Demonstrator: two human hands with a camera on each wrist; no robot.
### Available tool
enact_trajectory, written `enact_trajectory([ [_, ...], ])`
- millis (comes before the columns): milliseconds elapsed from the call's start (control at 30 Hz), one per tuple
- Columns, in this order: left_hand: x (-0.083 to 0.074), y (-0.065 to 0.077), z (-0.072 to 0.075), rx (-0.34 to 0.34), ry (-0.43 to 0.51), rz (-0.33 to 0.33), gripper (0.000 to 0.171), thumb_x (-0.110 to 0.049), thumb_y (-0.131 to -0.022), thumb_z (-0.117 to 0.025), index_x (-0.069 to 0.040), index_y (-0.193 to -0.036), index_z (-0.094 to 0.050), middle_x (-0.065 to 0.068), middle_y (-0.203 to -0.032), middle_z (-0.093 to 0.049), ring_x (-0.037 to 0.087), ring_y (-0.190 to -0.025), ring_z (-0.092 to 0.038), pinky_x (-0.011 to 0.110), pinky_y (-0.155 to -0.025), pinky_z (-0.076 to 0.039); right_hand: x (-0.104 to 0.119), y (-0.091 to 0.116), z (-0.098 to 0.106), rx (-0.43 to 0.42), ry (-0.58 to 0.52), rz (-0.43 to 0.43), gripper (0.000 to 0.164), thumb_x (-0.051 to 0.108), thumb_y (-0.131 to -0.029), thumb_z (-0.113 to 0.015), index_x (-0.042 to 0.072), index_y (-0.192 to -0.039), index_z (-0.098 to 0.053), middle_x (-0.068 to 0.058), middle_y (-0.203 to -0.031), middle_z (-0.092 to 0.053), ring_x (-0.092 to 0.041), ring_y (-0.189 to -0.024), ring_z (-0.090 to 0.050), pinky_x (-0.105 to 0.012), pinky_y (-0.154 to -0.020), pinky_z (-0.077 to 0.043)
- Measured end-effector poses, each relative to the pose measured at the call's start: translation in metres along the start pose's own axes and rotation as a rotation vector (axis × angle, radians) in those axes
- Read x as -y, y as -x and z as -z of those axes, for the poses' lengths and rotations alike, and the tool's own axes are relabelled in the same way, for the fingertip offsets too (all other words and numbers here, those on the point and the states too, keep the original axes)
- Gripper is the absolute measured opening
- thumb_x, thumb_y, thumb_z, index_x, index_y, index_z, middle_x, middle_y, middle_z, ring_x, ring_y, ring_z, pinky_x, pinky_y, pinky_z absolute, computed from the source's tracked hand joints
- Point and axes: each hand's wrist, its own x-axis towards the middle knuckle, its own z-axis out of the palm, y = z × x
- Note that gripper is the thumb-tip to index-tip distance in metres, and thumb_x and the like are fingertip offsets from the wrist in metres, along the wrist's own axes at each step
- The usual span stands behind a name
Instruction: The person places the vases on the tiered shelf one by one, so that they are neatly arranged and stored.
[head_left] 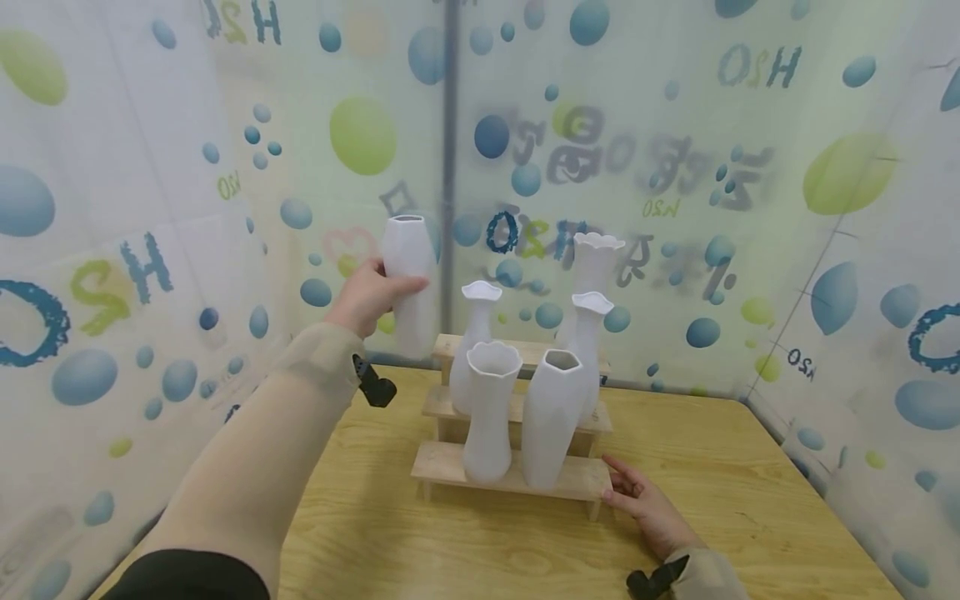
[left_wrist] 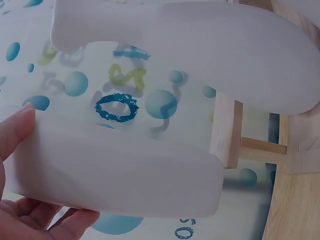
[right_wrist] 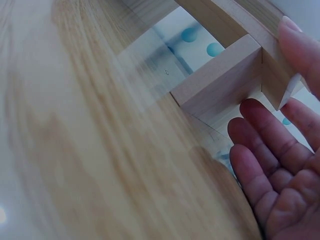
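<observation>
My left hand (head_left: 371, 296) grips a white vase (head_left: 410, 258) around its middle, thumb on one side and fingers on the other. It holds this vase upright, just left of the top step of a wooden three-step stand (head_left: 442, 458). In the left wrist view the vase's base (left_wrist: 210, 185) is near the end of that step. My right hand (head_left: 648, 508) holds the right end of the lowest step between thumb and index finger. The other fingers (right_wrist: 252, 172) stay apart from the wood in the right wrist view.
On the lowest step stand a scalloped-rim vase (head_left: 491, 417) and an angular-mouthed vase (head_left: 551, 425). Two narrow-necked vases (head_left: 480, 321) (head_left: 588, 329) occupy the middle step. A frilled-rim vase (head_left: 596, 262) is behind at the right. A wooden table (head_left: 712, 467) lies below, with patterned curtains (head_left: 675, 100) around it.
</observation>
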Motion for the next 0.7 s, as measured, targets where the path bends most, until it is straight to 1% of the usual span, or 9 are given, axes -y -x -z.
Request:
enact_trajectory([
  [100,-0.003,-0.003,-0.005,-0.005,-0.003,0.02,0.077,-0.035,-0.08,-0.079,-0.005,-0.139,-0.038,0.012,-0.133,-0.048,0.03,-0.116,-0.048,0.05,-0.099,-0.041,0.0,0.0,0.001,0.012,-0.006,0.01,0.071,0.018,-0.093,-0.065,-0.001,-0.149,-0.026,-0.02,-0.128,-0.052,-0.019,-0.111,-0.051,-0.03,-0.093,-0.04],
  [200,-0.005,-0.006,-0.01,-0.009,-0.007,0.035,0.078,-0.037,-0.079,-0.079,-0.006,-0.138,-0.04,0.011,-0.133,-0.049,0.029,-0.115,-0.049,0.05,-0.099,-0.041,0.0,-0.001,0.002,0.018,-0.006,0.015,0.072,0.018,-0.093,-0.065,-0.002,-0.149,-0.026,-0.02,-0.127,-0.052,-0.019,-0.11,-0.051,-0.029,-0.093,-0.04],
  [333,-0.008,-0.009,-0.018,-0.002,-0.009,0.025,0.078,-0.037,-0.079,-0.079,-0.005,-0.139,-0.04,0.011,-0.134,-0.049,0.03,-0.117,-0.049,0.051,-0.1,-0.041,0.001,0.0,0.002,0.014,-0.002,0.019,0.071,0.019,-0.093,-0.064,-0.002,-0.149,-0.026,-0.02,-0.127,-0.053,-0.02,-0.111,-0.052,-0.031,-0.094,-0.039],
  [500,-0.01,-0.013,-0.028,-0.003,0.004,0.01,0.075,-0.034,-0.081,-0.078,-0.004,-0.138,-0.041,0.012,-0.134,-0.049,0.03,-0.118,-0.049,0.048,-0.099,-0.042,0.001,0.0,0.002,0.017,0.007,0.029,0.07,0.018,-0.093,-0.064,-0.002,-0.149,-0.026,-0.021,-0.128,-0.053,-0.021,-0.11,-0.052,-0.032,-0.093,-0.038],
  [700,-0.009,-0.02,-0.038,-0.004,0.015,0.002,0.071,-0.031,-0.081,-0.078,-0.003,-0.137,-0.043,0.012,-0.133,-0.051,0.029,-0.116,-0.049,0.048,-0.098,-0.043,0.001,0.0,0.003,0.03,-0.008,0.036,0.071,0.017,-0.093,-0.064,-0.002,-0.149,-0.026,-0.02,-0.127,-0.054,-0.021,-0.109,-0.051,-0.029,-0.091,-0.04],
])
